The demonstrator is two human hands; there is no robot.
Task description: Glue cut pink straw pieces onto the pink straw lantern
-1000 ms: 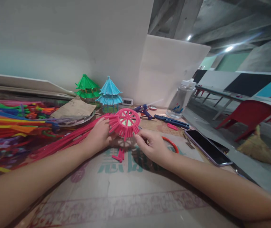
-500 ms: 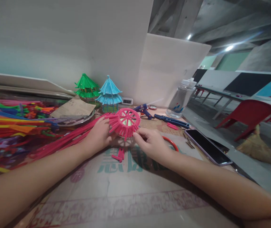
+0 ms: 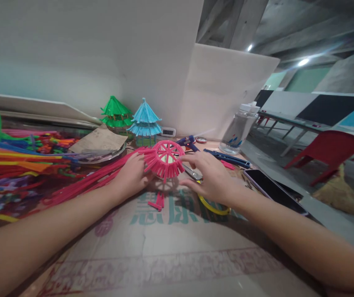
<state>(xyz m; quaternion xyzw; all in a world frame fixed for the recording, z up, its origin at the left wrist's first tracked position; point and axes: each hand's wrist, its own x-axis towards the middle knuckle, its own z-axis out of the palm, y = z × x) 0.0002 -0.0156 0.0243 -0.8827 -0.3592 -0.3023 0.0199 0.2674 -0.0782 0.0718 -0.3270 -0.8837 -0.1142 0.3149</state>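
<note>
A round pink pipe-cleaner frame (image 3: pixel 166 160) with spokes and a fringe of short strips hangs above the table. My left hand (image 3: pixel 134 171) is closed on its left edge. To the frame's right, my right hand (image 3: pixel 209 175) is open, thumb and fingers apart, fingertips close to the rim; I cannot tell whether they touch it. Scissors (image 3: pixel 212 206) with a yellow handle loop lie under my right hand, partly hidden. Short pink pieces (image 3: pixel 157 202) rest on the table below the frame. Long pink pipe cleaners (image 3: pixel 86 183) run behind my left wrist.
Colourful pipe cleaners (image 3: pixel 15 161) fill the left side. Green (image 3: pixel 116 111) and blue (image 3: pixel 145 119) little pavilions stand at the back. A glue gun (image 3: pixel 187 142), dark blue pliers-like tool (image 3: pixel 228 158), water bottle (image 3: pixel 238 130) and phone (image 3: pixel 274 190) are on the right.
My right hand has let go of the frame's lower right edge and opened, moving slightly right. The scissors' yellow loop now shows beneath it. My left hand keeps its hold.
</note>
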